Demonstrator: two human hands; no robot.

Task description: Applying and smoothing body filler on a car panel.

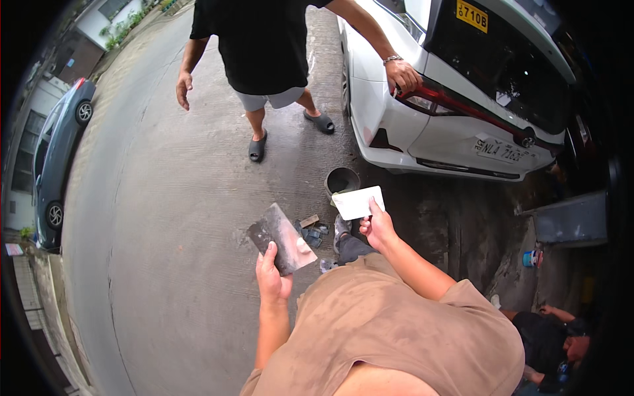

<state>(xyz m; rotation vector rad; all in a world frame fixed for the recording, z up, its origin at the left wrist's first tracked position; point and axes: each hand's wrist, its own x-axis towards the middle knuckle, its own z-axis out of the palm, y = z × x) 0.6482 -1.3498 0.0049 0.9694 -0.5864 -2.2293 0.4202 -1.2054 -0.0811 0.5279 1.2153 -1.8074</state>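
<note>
My left hand [273, 281] grips a flat rectangular board [273, 228] by its near edge, thumb on top. The board's upper face is smeared dark grey, with a paler pinkish stretch and a small lump of light paste [302, 246] near its right corner. In my right hand [380, 228] is a thin white rectangular plate [352, 203], possibly a spreader, pinched with the thumb over its face. The two held pieces are apart from each other. Both hands are in front of my brown shirt, above the concrete.
A dark bucket [343, 179] stands beyond the white plate. Small dark blocks [313, 232] lie by my feet. A person in black [262, 49] touches the tail light of a white car [391, 119]. A paint can [532, 258] and another person [542, 336] are at right.
</note>
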